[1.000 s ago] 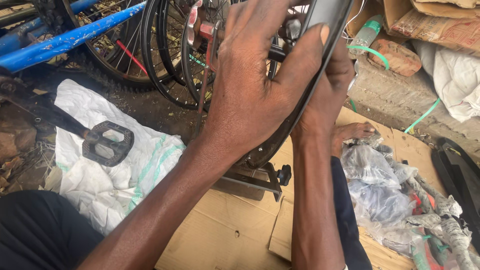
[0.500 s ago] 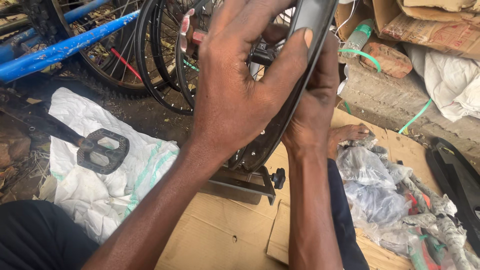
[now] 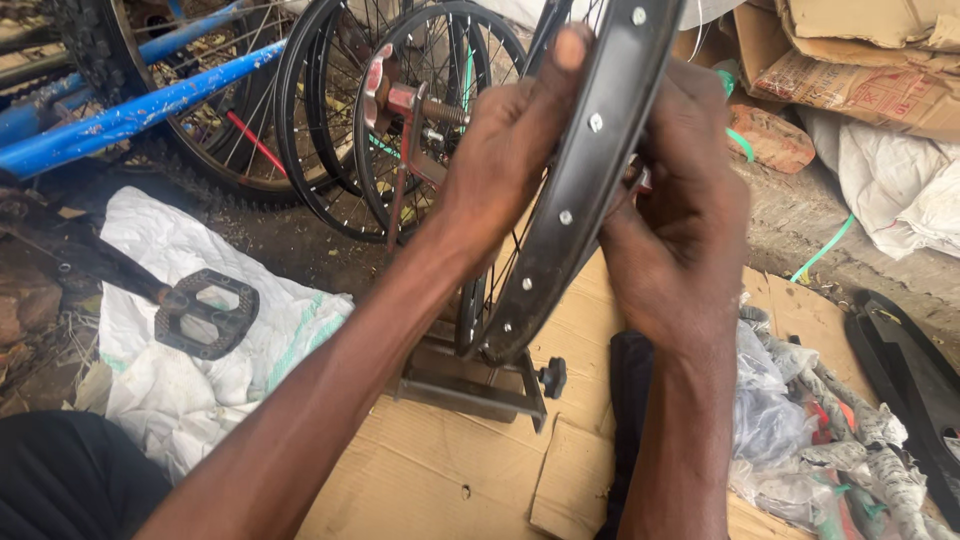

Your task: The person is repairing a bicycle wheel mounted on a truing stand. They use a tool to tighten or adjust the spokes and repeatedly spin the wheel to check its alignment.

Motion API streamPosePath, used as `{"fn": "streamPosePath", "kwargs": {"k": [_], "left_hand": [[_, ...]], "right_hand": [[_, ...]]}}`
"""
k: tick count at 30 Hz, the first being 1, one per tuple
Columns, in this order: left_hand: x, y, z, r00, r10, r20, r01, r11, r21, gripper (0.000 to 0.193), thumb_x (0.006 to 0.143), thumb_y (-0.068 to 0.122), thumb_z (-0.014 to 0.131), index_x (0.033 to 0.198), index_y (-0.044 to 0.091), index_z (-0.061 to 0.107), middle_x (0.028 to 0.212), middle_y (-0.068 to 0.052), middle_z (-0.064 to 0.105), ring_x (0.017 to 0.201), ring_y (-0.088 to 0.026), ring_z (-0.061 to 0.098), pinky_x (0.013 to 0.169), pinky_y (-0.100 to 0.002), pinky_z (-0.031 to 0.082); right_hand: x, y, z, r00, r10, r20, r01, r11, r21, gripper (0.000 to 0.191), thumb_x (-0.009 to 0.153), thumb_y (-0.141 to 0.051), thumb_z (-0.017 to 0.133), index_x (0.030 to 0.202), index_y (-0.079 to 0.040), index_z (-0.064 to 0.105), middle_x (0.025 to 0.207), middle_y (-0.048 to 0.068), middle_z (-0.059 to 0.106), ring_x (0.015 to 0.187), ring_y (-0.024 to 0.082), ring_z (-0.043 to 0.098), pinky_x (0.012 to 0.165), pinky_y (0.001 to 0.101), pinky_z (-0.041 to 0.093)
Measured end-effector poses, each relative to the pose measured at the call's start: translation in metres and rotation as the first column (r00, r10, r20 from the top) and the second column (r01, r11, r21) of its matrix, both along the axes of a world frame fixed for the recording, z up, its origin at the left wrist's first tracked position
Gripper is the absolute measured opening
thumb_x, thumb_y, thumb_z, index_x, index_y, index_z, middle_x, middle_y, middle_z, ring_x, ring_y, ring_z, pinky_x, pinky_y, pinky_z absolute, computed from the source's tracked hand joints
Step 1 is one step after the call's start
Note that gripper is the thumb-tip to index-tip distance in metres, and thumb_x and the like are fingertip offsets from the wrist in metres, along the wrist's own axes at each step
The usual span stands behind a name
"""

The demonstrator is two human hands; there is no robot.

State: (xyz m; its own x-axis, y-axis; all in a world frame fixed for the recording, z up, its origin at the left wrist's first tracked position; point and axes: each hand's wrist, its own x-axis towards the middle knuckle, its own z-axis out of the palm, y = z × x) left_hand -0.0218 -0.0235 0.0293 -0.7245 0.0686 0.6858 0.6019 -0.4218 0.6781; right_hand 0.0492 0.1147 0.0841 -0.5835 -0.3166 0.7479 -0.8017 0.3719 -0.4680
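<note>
Both hands grip a black metal bicycle rim [image 3: 590,170] with silver spoke nipples. The left hand [image 3: 505,160] clasps it at nine o'clock, the right hand [image 3: 680,230] at three.

Glossy black metal rim [image 3: 590,170], matt brown cardboard [image 3: 440,470], woven white sack [image 3: 180,390]

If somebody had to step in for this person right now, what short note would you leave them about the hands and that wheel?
Left hand: gripping the black metal bicycle rim from its left side, thumb hooked over the outer edge.
Right hand: pressed against the rim's right side, fingers curled in near the spokes; whether it holds a tool cannot be seen.
The rim stands upright in a grey metal stand on flattened brown cardboard.
Nearby: a black flat pedal on a white sack, and more black wheels behind.
Done: rim mounted in the stand. Left: the work at the spokes appears unfinished.
</note>
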Motion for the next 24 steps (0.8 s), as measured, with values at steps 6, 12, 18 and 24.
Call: {"fn": "streamPosePath", "kwargs": {"k": [6, 12, 18, 24], "left_hand": [[0.001, -0.001, -0.005, 0.998, -0.056, 0.029, 0.055, 0.997, 0.055, 0.074, 0.100, 0.073, 0.041, 0.090, 0.006, 0.071, 0.078, -0.001, 0.067, 0.075, -0.008, 0.064, 0.067, -0.028, 0.052], [0.007, -0.021, -0.010, 0.968, -0.247, 0.035, 0.240, 0.961, 0.138, 0.060, 0.101, 0.058, 0.059, 0.115, 0.001, 0.067, 0.094, -0.002, 0.058, 0.090, -0.011, 0.049, 0.089, -0.031, 0.041], [-0.009, -0.001, -0.013, 0.991, 0.008, 0.134, -0.018, 0.997, 0.079, 0.060, 0.098, 0.063, 0.055, 0.115, 0.007, 0.069, 0.117, -0.004, 0.066, 0.119, -0.017, 0.053, 0.106, -0.034, 0.033], [0.008, -0.016, -0.020, 0.954, -0.292, 0.068, 0.276, 0.943, 0.185, 0.064, 0.105, 0.061, 0.057, 0.119, 0.000, 0.066, 0.121, -0.009, 0.063, 0.131, -0.023, 0.052, 0.121, -0.043, 0.039]], "right_hand": [[-0.016, -0.011, -0.010, 0.989, 0.040, -0.146, -0.053, 0.995, -0.089, 0.038, 0.093, 0.002, 0.083, 0.120, -0.005, 0.058, 0.122, -0.001, 0.049, 0.115, 0.006, 0.054, 0.097, 0.0239, 0.055], [-0.020, -0.018, -0.016, 0.980, -0.022, -0.197, -0.008, 0.988, -0.152, 0.042, 0.091, 0.001, 0.094, 0.103, -0.004, 0.055, 0.101, -0.002, 0.050, 0.096, 0.007, 0.052, 0.084, 0.0220, 0.047], [-0.003, -0.006, 0.003, 0.989, 0.143, 0.029, -0.139, 0.984, -0.107, 0.033, 0.088, 0.008, 0.073, 0.117, -0.004, 0.064, 0.110, -0.003, 0.055, 0.102, 0.009, 0.056, 0.092, 0.0230, 0.048], [0.001, -0.011, -0.014, 0.995, -0.032, -0.096, 0.023, 0.995, -0.095, 0.020, 0.095, 0.007, 0.069, 0.115, 0.002, 0.072, 0.101, 0.003, 0.061, 0.094, 0.013, 0.052, 0.076, 0.0225, 0.038]]}}
